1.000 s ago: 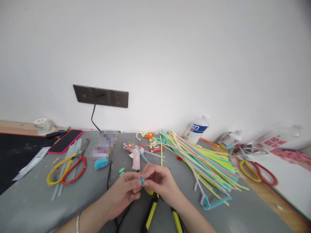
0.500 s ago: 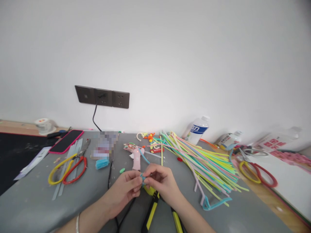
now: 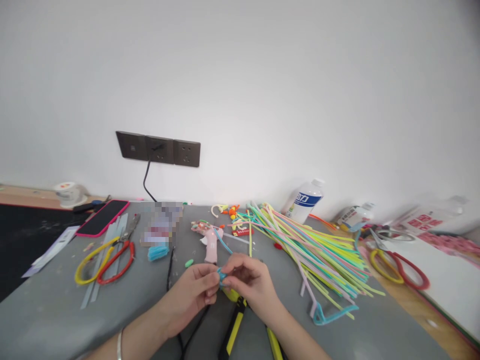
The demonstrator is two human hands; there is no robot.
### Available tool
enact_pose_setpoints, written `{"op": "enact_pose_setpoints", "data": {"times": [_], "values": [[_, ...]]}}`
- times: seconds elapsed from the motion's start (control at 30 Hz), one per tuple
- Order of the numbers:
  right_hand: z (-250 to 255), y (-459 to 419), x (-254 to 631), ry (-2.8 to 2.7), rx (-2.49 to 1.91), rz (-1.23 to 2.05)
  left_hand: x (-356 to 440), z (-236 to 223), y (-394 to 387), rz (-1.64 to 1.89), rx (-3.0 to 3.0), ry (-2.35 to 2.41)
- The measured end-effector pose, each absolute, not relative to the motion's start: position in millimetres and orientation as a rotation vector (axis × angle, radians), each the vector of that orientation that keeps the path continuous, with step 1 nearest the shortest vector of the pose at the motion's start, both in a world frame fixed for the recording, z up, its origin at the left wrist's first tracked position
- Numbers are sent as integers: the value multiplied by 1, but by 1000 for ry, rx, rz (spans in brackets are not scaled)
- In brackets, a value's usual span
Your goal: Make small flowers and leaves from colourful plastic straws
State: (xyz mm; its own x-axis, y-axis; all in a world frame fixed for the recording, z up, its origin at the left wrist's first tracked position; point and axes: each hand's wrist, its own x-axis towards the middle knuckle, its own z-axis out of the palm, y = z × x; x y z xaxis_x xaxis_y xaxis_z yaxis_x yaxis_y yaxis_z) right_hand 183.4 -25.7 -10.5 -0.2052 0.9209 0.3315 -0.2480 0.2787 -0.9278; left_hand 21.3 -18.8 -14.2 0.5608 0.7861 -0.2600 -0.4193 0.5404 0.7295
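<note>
A small bent piece of blue pipe cleaner (image 3: 221, 276) is pinched between the fingertips of both hands. My left hand (image 3: 193, 292) grips it from the left, thumb against the bent fingers. From the right, my right hand (image 3: 253, 285) holds it between thumb and index finger, and the fingers partly hide it. Right below, a pair of yellow-and-black-handled pliers (image 3: 233, 330) lies partly under my right forearm. Just beyond my hands is a pink glue gun (image 3: 211, 247), with a green oval bit (image 3: 189, 263) to its left.
A heap of coloured pipe cleaners (image 3: 318, 250) spreads to the right. Scissors (image 3: 116, 255) and a pink-edged phone (image 3: 103, 219) lie left, near a blue coiled bundle (image 3: 158, 252). A white bottle (image 3: 305, 200) leans by the wall. More scissors (image 3: 397, 265) rest far right.
Hardly anything differs. The fingers have shifted slightly around the blue pipe cleaner, and a little more of it shows between the fingertips.
</note>
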Motion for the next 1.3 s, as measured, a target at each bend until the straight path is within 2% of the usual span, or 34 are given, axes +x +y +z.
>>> {"op": "enact_pose_setpoints", "data": {"times": [0.23, 0.9, 1.3], "values": [[-15, -26, 185, -1421, -673, 1291, 19, -8, -17, 739, 672, 610], [-11, -21, 188, -1557, -827, 987, 17, -10, -15, 716, 722, 676], [-10, -21, 184, -1503, -859, 1011, 17, -12, -14, 766, 763, 684]]}}
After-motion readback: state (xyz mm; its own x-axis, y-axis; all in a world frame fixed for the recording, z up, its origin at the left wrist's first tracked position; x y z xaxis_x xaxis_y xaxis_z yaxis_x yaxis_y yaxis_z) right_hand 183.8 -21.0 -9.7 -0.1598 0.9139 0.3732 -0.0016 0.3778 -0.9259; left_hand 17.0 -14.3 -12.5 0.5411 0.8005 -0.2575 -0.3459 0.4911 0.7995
